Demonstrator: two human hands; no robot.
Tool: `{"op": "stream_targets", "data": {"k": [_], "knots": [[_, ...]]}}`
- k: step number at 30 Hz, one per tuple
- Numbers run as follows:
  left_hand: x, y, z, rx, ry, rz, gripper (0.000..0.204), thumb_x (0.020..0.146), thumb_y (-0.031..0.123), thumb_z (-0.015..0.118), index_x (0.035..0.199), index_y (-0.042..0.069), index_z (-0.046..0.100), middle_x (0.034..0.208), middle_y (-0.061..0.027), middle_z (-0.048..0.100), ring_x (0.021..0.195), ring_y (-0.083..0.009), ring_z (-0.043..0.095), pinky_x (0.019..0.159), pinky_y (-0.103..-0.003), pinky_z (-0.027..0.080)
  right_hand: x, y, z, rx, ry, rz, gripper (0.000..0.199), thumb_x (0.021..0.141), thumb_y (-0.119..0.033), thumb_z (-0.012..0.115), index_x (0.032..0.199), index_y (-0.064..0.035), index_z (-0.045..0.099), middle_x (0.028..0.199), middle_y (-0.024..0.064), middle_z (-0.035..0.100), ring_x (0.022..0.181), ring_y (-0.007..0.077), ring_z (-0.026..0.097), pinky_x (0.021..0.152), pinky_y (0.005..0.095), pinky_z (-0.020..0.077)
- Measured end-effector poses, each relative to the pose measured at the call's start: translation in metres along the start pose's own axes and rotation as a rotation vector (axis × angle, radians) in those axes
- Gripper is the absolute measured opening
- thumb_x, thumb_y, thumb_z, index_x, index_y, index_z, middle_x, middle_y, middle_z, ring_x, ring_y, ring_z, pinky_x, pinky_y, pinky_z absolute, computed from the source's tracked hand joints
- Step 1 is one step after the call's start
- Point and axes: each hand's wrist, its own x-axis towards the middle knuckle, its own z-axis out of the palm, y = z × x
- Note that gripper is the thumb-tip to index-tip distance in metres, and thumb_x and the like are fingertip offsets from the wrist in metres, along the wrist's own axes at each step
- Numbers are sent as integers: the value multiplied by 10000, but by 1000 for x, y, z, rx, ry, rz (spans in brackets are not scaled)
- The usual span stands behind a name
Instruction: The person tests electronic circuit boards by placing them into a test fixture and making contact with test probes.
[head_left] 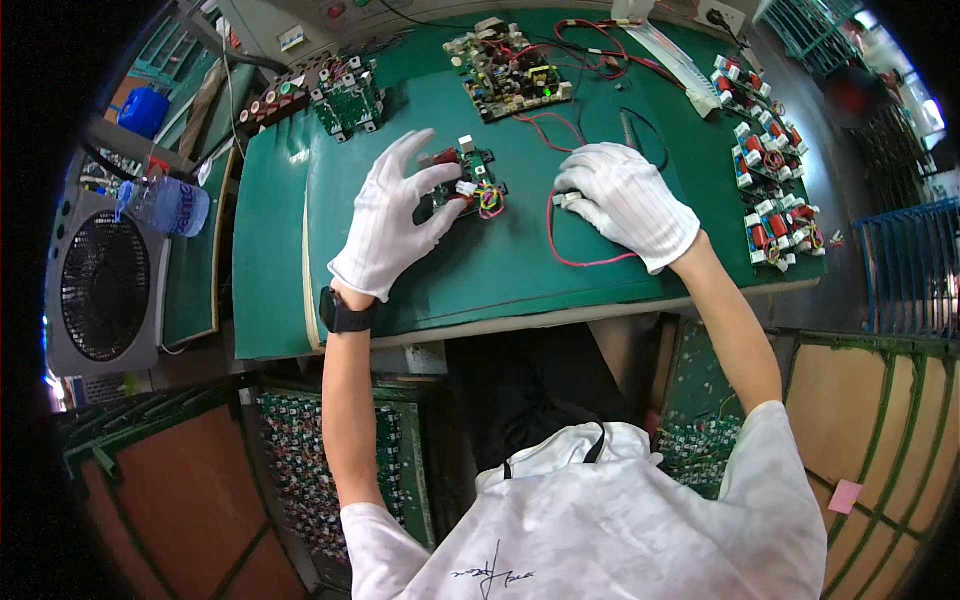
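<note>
My left hand (388,208), in a white striped glove, grips the left side of a small dark circuit board (484,168) with thumb and a finger, other fingers stretched out above. The board carries red and white parts and a bundle of coloured wires (490,200) at its near right corner. My right hand (632,200), gloved too, pinches a white plug (566,200) just right of the board, not touching it. A red wire (553,240) loops down from the plug toward the near side of the mat. Part of the plug is hidden by my fingers.
A larger circuit board (505,75) with a lit green light and red leads stands at the back. Green boards (348,98) are at back left, and several boards with red parts (768,155) line the right edge. A fan (105,285) and a bottle (168,205) are at far left.
</note>
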Motion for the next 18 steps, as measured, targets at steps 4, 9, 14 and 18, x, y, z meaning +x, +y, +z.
{"op": "stream_targets", "data": {"k": [4,9,14,18], "knots": [[-4,0,9,-11,148,17,295,847,200,829,1129,140,767,1450,-173,575,1354,-374,531,1122,-463,434,5,7,-6,-7,-25,-4,226,896,-319,747,899,-94,721,1009,70,712,1056,298,675,964,431,512],[-13,15,28,-58,290,-80,168,878,179,800,1037,123,807,1347,-170,657,1277,-373,596,1093,-452,449,18,12,-14,175,1,26,187,887,-259,772,906,-78,728,940,84,721,962,284,698,859,398,539],[0,38,34,-78,296,-165,177,928,161,742,1077,86,800,1340,-170,661,1283,-365,590,1090,-446,449,38,12,-15,437,11,143,138,940,-138,717,1019,-26,729,977,118,736,937,307,688,854,373,541],[8,40,42,-172,237,-198,191,954,175,700,1059,43,790,1334,-166,665,1289,-362,584,1083,-405,451,44,18,-15,435,-50,65,190,969,-124,683,1127,-23,712,1014,120,746,942,299,692,871,373,541]]}}
